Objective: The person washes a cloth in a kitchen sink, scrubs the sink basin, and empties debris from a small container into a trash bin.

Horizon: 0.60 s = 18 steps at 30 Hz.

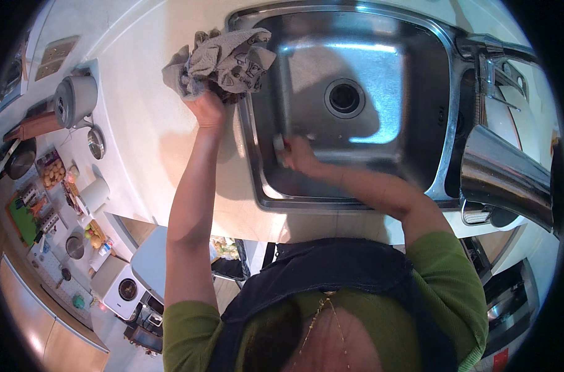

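My left hand grips a crumpled grey cloth with a dark printed pattern, held up over the left rim of the sink. Most of the fingers are hidden behind its folds. Inside the stainless steel sink, my right hand is at the left wall of the basin, blurred. A small whitish object shows at its fingertips; the blur hides what it is. The round drain lies up and right of this hand.
A metal faucet stands at the sink's right edge. Below it is a large shiny metal vessel. Pale countertop borders the sink on the left. Farther left are a grey lidded pot and a paper towel roll.
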Each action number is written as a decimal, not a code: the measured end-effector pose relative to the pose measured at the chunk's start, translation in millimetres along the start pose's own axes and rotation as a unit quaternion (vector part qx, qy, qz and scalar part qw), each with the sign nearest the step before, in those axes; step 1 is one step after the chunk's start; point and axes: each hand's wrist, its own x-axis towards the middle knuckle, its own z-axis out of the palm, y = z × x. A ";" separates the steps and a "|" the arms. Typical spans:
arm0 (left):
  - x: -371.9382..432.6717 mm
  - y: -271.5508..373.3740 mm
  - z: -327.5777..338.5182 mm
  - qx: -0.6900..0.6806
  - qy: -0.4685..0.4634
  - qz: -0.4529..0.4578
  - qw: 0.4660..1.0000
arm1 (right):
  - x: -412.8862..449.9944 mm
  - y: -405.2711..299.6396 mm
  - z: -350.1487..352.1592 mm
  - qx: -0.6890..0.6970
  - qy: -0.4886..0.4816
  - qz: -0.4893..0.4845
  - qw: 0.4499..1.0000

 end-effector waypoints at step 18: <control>0.7 0.6 1.2 -0.002 0.000 -0.011 1.000 | 60.9 -24.3 -4.0 -0.134 0.046 -0.038 0.989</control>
